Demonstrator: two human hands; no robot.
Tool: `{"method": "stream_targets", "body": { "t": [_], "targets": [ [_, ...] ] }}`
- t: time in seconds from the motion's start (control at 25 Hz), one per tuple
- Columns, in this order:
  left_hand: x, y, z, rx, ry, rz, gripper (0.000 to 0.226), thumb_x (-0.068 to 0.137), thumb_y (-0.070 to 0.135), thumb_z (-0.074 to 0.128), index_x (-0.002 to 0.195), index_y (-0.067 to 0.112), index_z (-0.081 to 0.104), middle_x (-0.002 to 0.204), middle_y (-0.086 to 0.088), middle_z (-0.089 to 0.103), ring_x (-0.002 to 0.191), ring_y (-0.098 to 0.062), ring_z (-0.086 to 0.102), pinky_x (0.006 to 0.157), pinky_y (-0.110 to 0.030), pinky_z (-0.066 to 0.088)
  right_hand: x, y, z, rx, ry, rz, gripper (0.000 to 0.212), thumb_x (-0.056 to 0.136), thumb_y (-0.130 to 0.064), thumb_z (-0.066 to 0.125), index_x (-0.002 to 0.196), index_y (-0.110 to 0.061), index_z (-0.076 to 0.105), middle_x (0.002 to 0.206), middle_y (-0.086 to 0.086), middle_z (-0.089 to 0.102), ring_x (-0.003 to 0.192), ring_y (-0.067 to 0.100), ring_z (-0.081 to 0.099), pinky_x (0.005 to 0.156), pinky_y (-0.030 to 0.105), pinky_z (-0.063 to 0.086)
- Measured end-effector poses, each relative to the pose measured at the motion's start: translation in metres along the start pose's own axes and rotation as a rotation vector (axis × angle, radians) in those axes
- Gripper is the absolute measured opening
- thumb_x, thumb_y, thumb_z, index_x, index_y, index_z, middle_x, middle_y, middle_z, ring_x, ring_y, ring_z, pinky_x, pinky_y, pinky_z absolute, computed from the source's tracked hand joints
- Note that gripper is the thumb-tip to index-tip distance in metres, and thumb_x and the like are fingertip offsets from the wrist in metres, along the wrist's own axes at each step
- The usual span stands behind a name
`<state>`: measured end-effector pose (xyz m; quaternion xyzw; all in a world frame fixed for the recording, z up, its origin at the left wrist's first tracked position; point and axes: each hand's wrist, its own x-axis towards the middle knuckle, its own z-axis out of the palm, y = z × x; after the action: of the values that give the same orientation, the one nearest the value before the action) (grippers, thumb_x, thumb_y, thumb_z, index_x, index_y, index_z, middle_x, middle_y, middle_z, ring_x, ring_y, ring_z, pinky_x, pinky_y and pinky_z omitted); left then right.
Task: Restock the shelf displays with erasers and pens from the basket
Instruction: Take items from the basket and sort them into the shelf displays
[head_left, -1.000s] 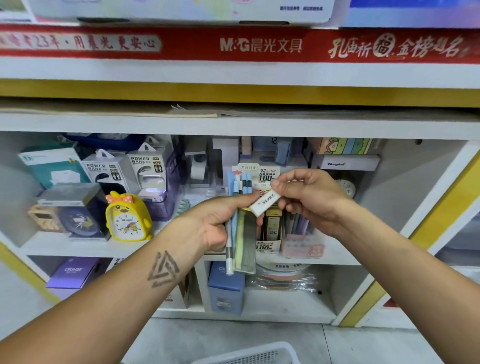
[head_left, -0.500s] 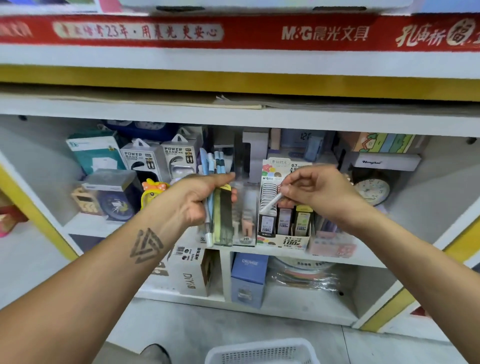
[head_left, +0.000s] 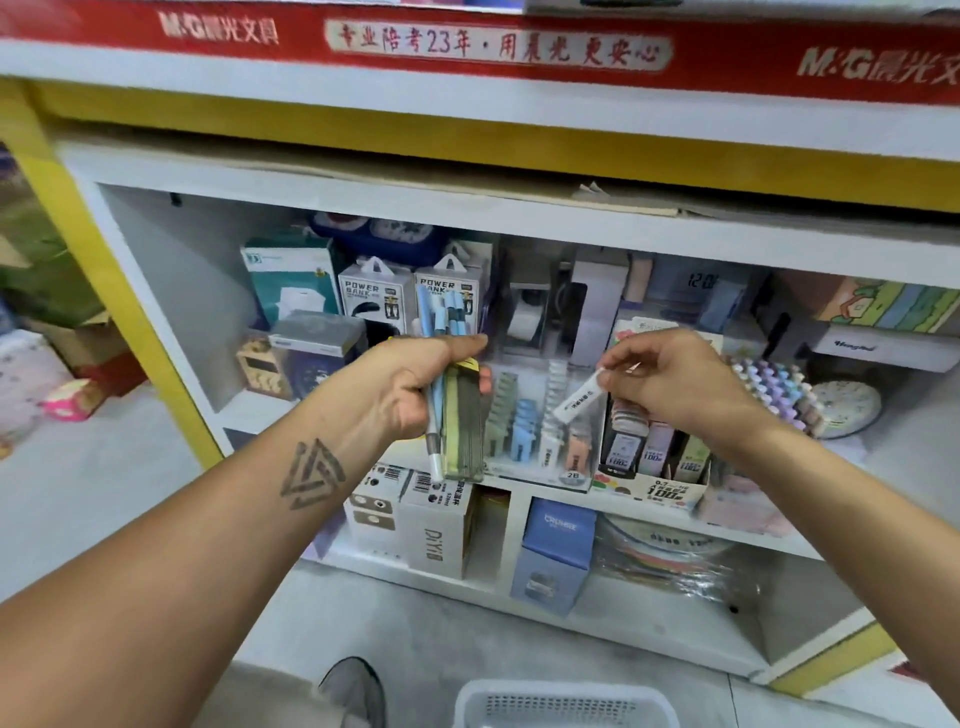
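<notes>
Hands: two, left hand (head_left: 410, 387) at 9 o'clock, right hand (head_left: 670, 384) at 3 o'clock. White eraser (head_left: 579, 396): one. Power bank boxes (head_left: 375, 296): two, 11 o'clock. White basket (head_left: 563, 704): one, 6 o'clock. Blue pens (head_left: 439, 322): several, exact count unclear.

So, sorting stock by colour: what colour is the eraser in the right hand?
White, with dark print; the eraser is pinched in the right hand, head view.
</notes>
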<state>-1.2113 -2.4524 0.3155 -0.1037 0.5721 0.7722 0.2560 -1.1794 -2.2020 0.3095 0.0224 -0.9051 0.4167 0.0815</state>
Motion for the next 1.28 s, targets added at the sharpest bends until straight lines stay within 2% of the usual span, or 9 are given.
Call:
{"method": "stream_targets", "body": {
  "t": [0.12,0.2,0.4,0.6,0.88,1.04,1.12,1.2,1.28],
  "targets": [
    [-0.001,-0.001,-0.004,0.013,-0.005,0.008,0.011,0.095,0.016,0.062,0.099,0.007,0.056,0.061,-0.009,0.062,0.045,-0.02,0.059,0.044,-0.029,0.053,0.01,-0.007,-0.003,-0.19,0.006,-0.112,0.015,0.085,-0.016,0.078,0.076,-0.027,0.074,0.071,-0.014,0.068,0.062,-0.009,0.058,0.059,0.006,0.041],
    [-0.001,-0.002,-0.002,0.026,-0.002,0.005,0.01,0.094,0.016,0.063,0.095,0.007,0.058,0.061,-0.009,0.063,0.046,-0.019,0.061,0.045,-0.029,0.055,0.017,-0.012,-0.009,-0.305,0.035,-0.159,0.01,0.086,-0.018,0.077,0.08,-0.025,0.074,0.074,-0.015,0.067,0.066,-0.012,0.059,0.059,0.001,0.04],
    [-0.001,-0.004,0.007,0.038,-0.018,-0.018,0.011,0.093,0.016,0.066,0.095,0.007,0.059,0.062,-0.009,0.065,0.048,-0.018,0.062,0.048,-0.03,0.057,0.026,-0.013,-0.001,-0.66,-0.019,-0.254,0.008,0.088,-0.022,0.073,0.094,-0.027,0.073,0.088,-0.006,0.071,0.086,0.018,0.065,0.078,0.032,0.053],
    [-0.001,-0.008,0.014,0.059,-0.015,-0.019,0.022,0.093,0.017,0.066,0.111,0.008,0.056,0.059,-0.01,0.064,0.043,-0.018,0.062,0.043,-0.028,0.055,0.029,-0.001,0.023,-0.864,-0.14,-0.231,0.012,0.088,-0.021,0.072,0.098,-0.028,0.072,0.098,-0.004,0.071,0.095,0.023,0.063,0.074,0.03,0.047],
    [-0.002,-0.009,0.018,0.068,-0.016,-0.029,0.013,0.094,0.018,0.065,0.096,0.008,0.058,0.058,-0.009,0.064,0.044,-0.018,0.062,0.045,-0.028,0.056,0.033,0.001,0.034,-0.873,-0.206,-0.242,0.011,0.086,-0.02,0.073,0.092,-0.029,0.072,0.092,-0.011,0.071,0.087,0.014,0.062,0.068,0.029,0.045],
    [-0.006,-0.009,0.02,0.078,-0.037,-0.05,0.013,0.094,0.019,0.064,0.089,0.008,0.058,0.06,-0.009,0.064,0.046,-0.017,0.062,0.047,-0.026,0.056,0.031,-0.005,0.035,-0.942,-0.287,-0.181,0.014,0.092,-0.021,0.063,0.1,-0.025,0.074,0.102,-0.006,0.071,0.096,0.018,0.064,0.087,0.039,0.053],
    [-0.007,-0.01,0.022,0.079,-0.048,-0.054,0.012,0.095,0.02,0.063,0.092,0.009,0.058,0.063,-0.009,0.063,0.047,-0.017,0.061,0.05,-0.027,0.055,0.024,-0.019,0.031,-0.665,-0.242,-0.147,0.014,0.095,-0.025,0.062,0.101,-0.025,0.074,0.101,-0.005,0.074,0.091,0.013,0.067,0.085,0.035,0.054],
    [-0.007,-0.011,0.025,0.1,-0.052,-0.051,0.013,0.096,0.021,0.062,0.101,0.009,0.059,0.068,-0.01,0.062,0.049,-0.018,0.061,0.05,-0.028,0.055,0.007,-0.037,0.025,-0.085,-0.279,-0.016,0.013,0.09,-0.033,0.071,0.102,-0.029,0.073,0.09,-0.006,0.076,0.076,0.008,0.068,0.074,0.028,0.052],
    [-0.007,-0.014,0.031,0.125,-0.041,-0.052,0.018,0.096,0.022,0.062,0.106,0.007,0.063,0.071,-0.013,0.066,0.052,-0.021,0.065,0.049,-0.032,0.058,-0.013,-0.051,0.024,0.183,-0.38,0.053,0.047,0.073,-0.052,0.08,0.111,-0.03,0.063,0.089,0.0,0.075,0.067,0.013,0.067,0.064,0.03,0.054]
  ]
}}
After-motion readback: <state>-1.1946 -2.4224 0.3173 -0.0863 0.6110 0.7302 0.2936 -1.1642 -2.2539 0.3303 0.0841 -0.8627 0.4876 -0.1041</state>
